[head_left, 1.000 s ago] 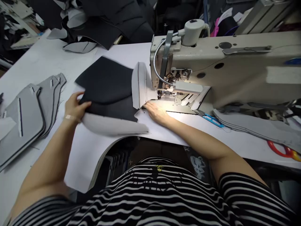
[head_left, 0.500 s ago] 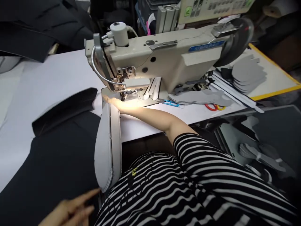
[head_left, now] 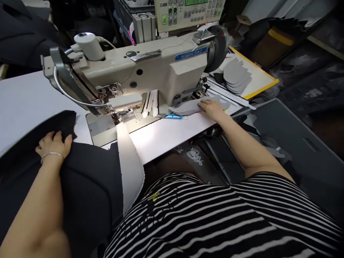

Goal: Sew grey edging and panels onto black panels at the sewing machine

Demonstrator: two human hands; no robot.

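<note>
My left hand, with a bracelet at the wrist, lies with fingers spread on a large black fabric piece at the left. My right hand reaches out to the right, its fingers resting on a stack of grey cut pieces. Between my arms, a pale grey curved panel hangs from the sewing machine over the table edge towards my lap. Its upper end sits close to the needle area, and neither hand touches it.
Blue-handled scissors lie just left of the grey stack. White strips lean under the machine arm. Further right are a yellow-edged board with more grey pieces and a dark grey bin. A control panel stands behind.
My right hand has left the panel by the needle and moved right onto the grey stack. My left hand has moved up onto the black fabric. The view has turned right.
</note>
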